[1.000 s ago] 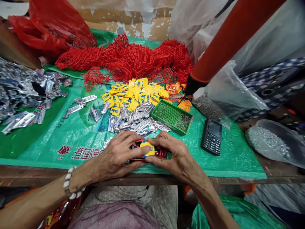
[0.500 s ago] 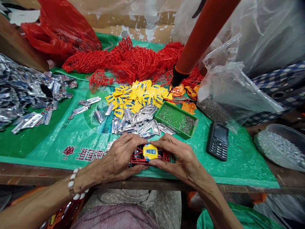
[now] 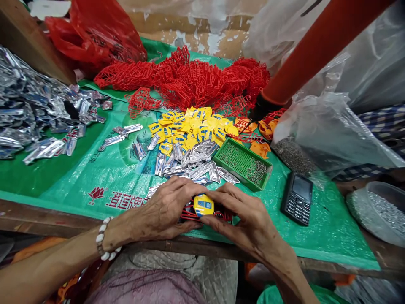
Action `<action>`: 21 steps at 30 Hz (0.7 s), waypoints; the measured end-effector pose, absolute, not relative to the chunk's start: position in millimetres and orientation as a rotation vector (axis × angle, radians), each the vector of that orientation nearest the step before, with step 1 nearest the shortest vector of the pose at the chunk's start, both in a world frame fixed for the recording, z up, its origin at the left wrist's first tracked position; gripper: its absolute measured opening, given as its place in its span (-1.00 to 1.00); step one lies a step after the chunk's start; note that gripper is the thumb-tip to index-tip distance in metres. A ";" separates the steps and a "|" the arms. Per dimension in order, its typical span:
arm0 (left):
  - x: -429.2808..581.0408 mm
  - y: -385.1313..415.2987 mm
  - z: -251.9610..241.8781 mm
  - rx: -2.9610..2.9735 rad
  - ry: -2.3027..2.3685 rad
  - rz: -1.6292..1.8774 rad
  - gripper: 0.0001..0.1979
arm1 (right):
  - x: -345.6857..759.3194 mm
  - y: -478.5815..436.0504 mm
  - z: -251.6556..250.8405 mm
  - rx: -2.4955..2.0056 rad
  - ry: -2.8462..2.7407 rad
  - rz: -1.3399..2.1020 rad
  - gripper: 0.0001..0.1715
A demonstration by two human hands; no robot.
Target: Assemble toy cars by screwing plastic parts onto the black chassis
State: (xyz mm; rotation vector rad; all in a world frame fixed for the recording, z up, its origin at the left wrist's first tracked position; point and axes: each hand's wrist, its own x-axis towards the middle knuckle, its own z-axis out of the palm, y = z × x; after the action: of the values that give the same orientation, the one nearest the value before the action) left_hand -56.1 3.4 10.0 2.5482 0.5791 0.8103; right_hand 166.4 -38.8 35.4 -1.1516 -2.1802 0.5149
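We see our left hand [image 3: 167,207] and right hand [image 3: 249,219] meeting at the near edge of the bench [image 3: 47,219]. Each grip is pressed together from its own side on a small red frame [image 3: 221,216]. A yellow shell [image 3: 204,205] sits on top of it, between the fingertips. Gripping from both sides and resting on the bench seems to steady the small piece. A white bead bracelet [image 3: 106,245] circles the left wrist.

Loose parts lie in groups just beyond the hands, probably for easy reach. Nearest are silver pieces [image 3: 190,162], then yellow shells [image 3: 190,126], and a tangled heap of red frames [image 3: 196,80] at the far side. A green tray [image 3: 243,162] of tiny dark parts sits to the right of the silver pieces, and a black phone [image 3: 297,198] further right.

An orange tube with a black tip [image 3: 316,46] slants down from the far right, ending near the heap. A clear bag [image 3: 325,131] crowds the right side. More silver scraps [image 3: 25,105] spread at left. Nothing lies between the hands and the parts.
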 end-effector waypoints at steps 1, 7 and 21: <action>-55.6 3.4 10.7 2.548 0.577 0.816 -0.64 | 164.8 -38.3 35.5 -1.173 -2.203 0.522 -0.67; -54.6 4.4 8.5 2.573 0.539 0.806 -0.79 | 165.0 -38.9 38.3 -1.230 -2.230 0.562 -0.71; -53.5 3.9 -1.5 2.620 0.510 0.842 -0.79 | 214.1 -24.7 71.0 -1.549 -1.239 0.103 -0.69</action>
State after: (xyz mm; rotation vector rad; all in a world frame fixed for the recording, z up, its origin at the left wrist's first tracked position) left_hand -53.5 3.9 -1.5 2.6195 0.5103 0.8419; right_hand 214.1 -24.7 71.0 -1.5486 -1.2388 0.1025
